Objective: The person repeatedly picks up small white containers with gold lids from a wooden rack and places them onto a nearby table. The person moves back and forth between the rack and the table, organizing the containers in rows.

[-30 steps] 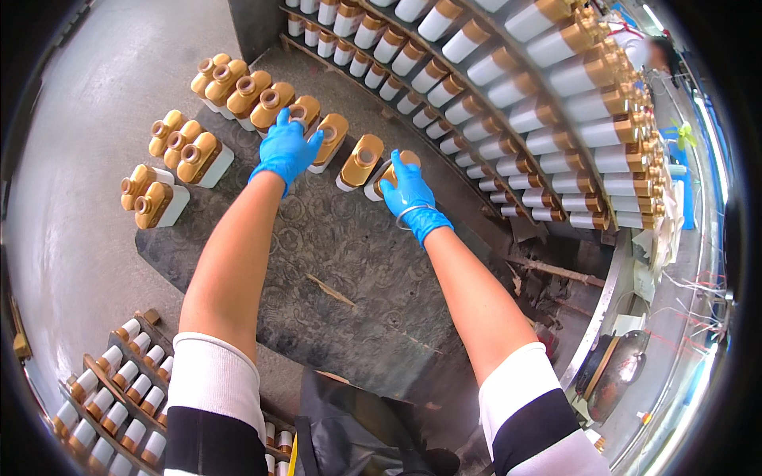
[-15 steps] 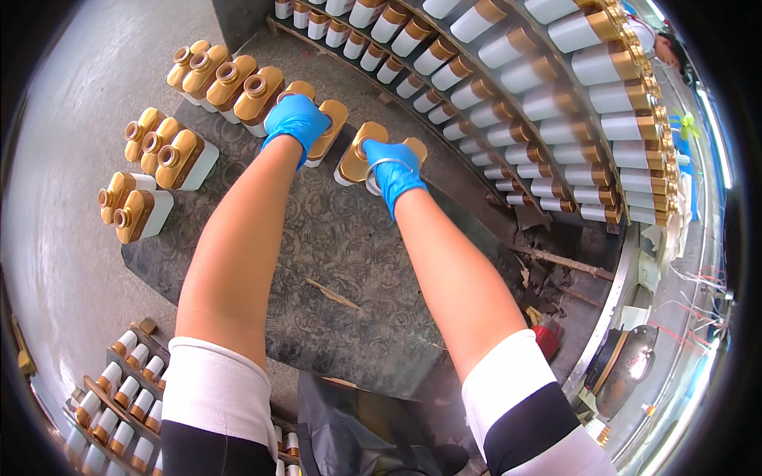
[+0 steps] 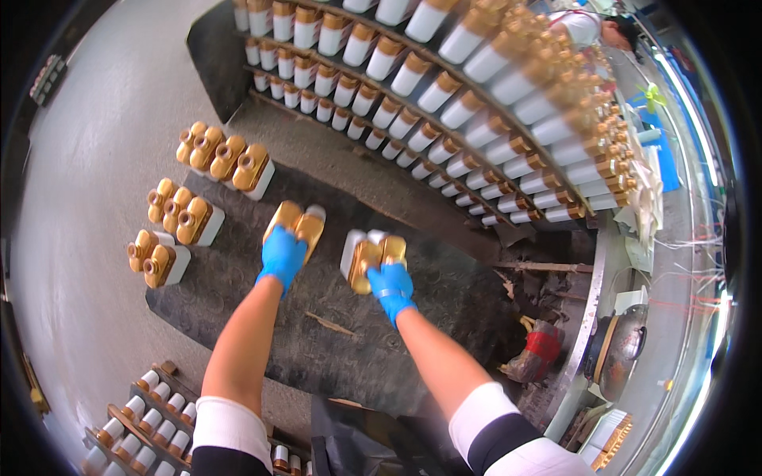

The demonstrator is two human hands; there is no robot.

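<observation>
My left hand (image 3: 282, 258), in a blue glove, is closed on a pair of gold-topped white bottles (image 3: 292, 218) above the dark board (image 3: 262, 333). They tilt with their tops toward me, and my fingers cover their necks. To the right, my right hand (image 3: 392, 290), also gloved, grips a second gold-topped pair (image 3: 379, 258), slightly blurred and tilted too. Whether the bottles' bases touch the board is hard to tell. At the left stand three groups of like bottles: a row of four-sided ones at the back (image 3: 250, 163), a middle group (image 3: 194, 218) and a front pair (image 3: 163, 266).
A tiered rack (image 3: 373, 103) full of such bottles rises beyond the board. Another rack (image 3: 151, 428) stands at the lower left. A black bag-like sheet (image 3: 357, 436) lies near me. A red-banded bundle (image 3: 540, 345) sits at the right. Another person (image 3: 583, 28) is at the upper right.
My left hand has lifted its two bottles away from the back row. The right hand's pair has tipped toward me. The view has shifted, showing more of the rack.
</observation>
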